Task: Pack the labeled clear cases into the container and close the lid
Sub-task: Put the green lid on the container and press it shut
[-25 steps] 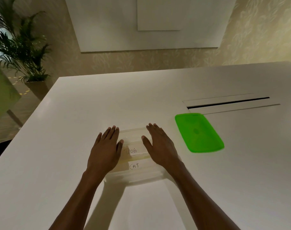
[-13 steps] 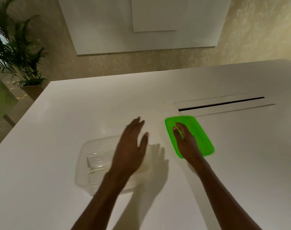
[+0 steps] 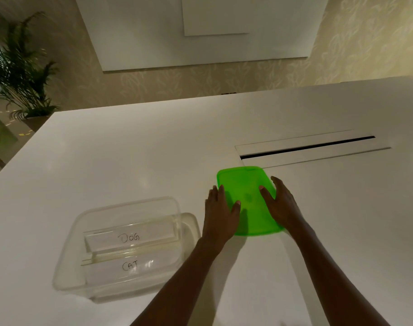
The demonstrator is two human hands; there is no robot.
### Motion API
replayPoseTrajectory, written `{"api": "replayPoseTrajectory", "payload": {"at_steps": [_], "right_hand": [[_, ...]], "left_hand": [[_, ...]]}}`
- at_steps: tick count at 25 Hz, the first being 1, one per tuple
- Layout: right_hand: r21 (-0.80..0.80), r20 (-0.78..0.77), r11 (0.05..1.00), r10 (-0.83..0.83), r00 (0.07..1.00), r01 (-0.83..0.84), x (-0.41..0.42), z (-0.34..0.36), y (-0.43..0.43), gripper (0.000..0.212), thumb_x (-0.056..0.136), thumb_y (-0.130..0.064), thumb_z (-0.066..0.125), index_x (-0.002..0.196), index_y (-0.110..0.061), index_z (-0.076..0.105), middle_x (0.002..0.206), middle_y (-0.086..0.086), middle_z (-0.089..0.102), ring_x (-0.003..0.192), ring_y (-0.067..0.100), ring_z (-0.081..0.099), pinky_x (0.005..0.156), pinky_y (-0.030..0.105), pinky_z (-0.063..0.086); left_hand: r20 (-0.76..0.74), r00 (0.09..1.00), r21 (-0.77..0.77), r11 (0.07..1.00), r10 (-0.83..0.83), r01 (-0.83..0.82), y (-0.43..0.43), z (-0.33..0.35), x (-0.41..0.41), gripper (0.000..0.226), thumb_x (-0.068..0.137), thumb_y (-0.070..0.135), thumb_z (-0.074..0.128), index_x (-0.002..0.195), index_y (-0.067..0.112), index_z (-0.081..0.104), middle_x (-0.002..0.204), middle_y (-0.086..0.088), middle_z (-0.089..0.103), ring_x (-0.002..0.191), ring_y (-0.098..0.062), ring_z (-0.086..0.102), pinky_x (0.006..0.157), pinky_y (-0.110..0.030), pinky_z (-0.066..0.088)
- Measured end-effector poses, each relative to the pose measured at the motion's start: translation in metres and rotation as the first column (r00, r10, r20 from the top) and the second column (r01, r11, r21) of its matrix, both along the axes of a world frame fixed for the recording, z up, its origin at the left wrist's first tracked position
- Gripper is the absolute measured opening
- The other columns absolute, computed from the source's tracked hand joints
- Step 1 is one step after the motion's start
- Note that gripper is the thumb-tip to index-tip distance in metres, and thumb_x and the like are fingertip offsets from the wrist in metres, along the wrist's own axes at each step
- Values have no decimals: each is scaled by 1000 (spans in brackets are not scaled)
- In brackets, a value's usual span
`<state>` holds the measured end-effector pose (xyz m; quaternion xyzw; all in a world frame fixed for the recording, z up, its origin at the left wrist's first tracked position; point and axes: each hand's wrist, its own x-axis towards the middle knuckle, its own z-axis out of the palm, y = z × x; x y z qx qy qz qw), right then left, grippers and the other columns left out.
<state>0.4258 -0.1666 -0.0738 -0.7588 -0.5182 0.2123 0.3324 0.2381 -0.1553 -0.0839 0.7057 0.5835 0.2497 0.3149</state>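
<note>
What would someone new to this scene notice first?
The bright green lid lies right of centre on the white table, with the left hand and right hand touching its two long sides. To its left stands the clear container, holding the DOG case and the CAT case.

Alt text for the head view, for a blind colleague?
Left hand and right hand touch both sides of the green lid on the white table; left of it, the open clear container holds the DOG case and CAT case.

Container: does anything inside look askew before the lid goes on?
Yes: the DOG case looks propped up, its far edge above the container rim; the CAT case lies flat. The green lid may not seat.
</note>
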Motion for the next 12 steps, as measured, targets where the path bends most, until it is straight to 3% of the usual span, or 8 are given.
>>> {"api": "replayPoseTrajectory", "payload": {"at_steps": [3, 6, 9, 12], "right_hand": [[-21, 51, 999, 28, 998, -27, 3, -5, 7, 67, 98, -43, 58, 150, -5, 39, 144, 23, 54, 133, 39, 52, 110, 47, 43], [-1, 45, 999, 36, 998, -36, -1, -7, 8, 64, 98, -42, 60, 148, -7, 42, 140, 21, 58, 130, 37, 53, 108, 46, 44], [3, -37, 1000, -10, 999, 11, -5, -1, 5, 58, 99, -43, 58, 147, -15, 43, 141, 17, 59, 128, 36, 56, 102, 41, 46], [81, -82, 997, -10, 997, 17, -11, 13, -1, 49, 99, -37, 59, 142, -16, 48, 138, 14, 62, 127, 33, 59, 97, 36, 46]], "left_hand": [[-123, 991, 3, 999, 47, -47, 11, -9, 14, 75, 106, 44, 43, 161, 0, 17, 170, -21, 18, 159, -34, 11, 129, -47, 6], [-124, 989, -4, 997, 79, -81, 10, -8, 24, 74, 106, 45, 40, 162, 2, 17, 170, -23, 17, 160, -34, 9, 128, -47, 2], [2, 994, -41, 994, 105, -105, 4, -4, 27, 72, 107, 42, 42, 163, 6, 16, 170, -23, 13, 160, -35, 7, 129, -46, 5], [199, 968, -72, 987, 153, -141, -9, 11, 25, 72, 107, 42, 44, 165, 17, 10, 173, -16, 5, 160, -32, 11, 127, -44, 18]]}}
